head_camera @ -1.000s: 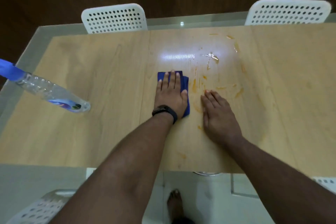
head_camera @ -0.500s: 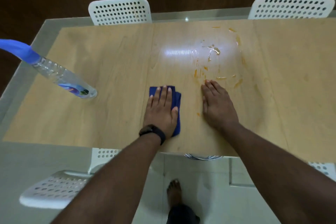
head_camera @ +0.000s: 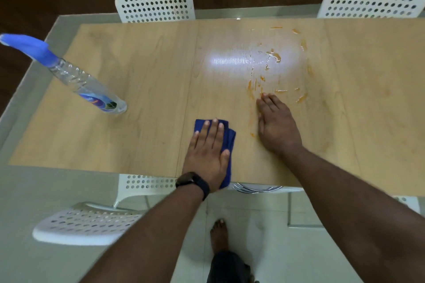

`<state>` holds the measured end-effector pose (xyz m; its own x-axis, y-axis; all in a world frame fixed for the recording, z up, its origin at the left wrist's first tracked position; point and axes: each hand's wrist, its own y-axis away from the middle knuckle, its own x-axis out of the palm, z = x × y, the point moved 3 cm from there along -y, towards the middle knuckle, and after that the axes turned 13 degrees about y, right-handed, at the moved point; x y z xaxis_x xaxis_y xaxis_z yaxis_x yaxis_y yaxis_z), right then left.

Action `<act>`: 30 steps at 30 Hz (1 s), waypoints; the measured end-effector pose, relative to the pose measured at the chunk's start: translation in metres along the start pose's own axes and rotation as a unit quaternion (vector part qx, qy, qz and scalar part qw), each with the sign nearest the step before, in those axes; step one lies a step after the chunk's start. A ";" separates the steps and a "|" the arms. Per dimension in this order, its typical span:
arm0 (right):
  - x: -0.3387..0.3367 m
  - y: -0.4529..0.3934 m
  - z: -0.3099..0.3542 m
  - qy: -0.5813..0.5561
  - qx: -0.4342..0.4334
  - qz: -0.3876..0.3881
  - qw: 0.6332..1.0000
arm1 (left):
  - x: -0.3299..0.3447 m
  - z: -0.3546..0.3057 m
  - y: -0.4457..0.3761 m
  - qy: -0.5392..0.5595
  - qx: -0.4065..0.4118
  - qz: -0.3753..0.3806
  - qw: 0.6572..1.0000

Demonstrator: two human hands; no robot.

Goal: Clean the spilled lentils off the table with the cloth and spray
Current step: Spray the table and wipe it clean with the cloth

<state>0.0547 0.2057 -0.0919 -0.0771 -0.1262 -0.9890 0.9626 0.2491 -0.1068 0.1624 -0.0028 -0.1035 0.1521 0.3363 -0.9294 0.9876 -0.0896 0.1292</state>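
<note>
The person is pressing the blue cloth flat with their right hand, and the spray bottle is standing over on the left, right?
Not quite. The head view shows the left hand pressing the blue cloth flat; the right hand rests bare on the table. The spray bottle does stand on the left.

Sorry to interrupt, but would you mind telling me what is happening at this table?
A person is wiping the wooden table. The left hand presses flat on a folded blue cloth near the table's near edge, while the right hand rests flat beside it. Orange lentil smears remain beyond the right hand. The spray bottle stands untouched at left.
</note>
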 end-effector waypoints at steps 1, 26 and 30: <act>0.004 -0.001 -0.001 0.003 -0.002 0.001 1.000 | -0.003 0.007 -0.015 0.000 -0.014 -0.011 1.000; 0.001 -0.001 -0.001 -0.005 -0.002 -0.016 1.000 | -0.006 -0.001 -0.069 -0.007 -0.017 -0.024 1.000; 0.000 0.000 -0.001 -0.003 0.007 -0.013 1.000 | -0.003 -0.013 -0.091 -0.006 -0.033 -0.025 0.999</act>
<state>0.0542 0.2067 -0.0916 -0.1003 -0.1386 -0.9853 0.9637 0.2327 -0.1308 0.0727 0.0163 -0.1081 0.1033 0.3280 -0.9390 0.9943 -0.0108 0.1057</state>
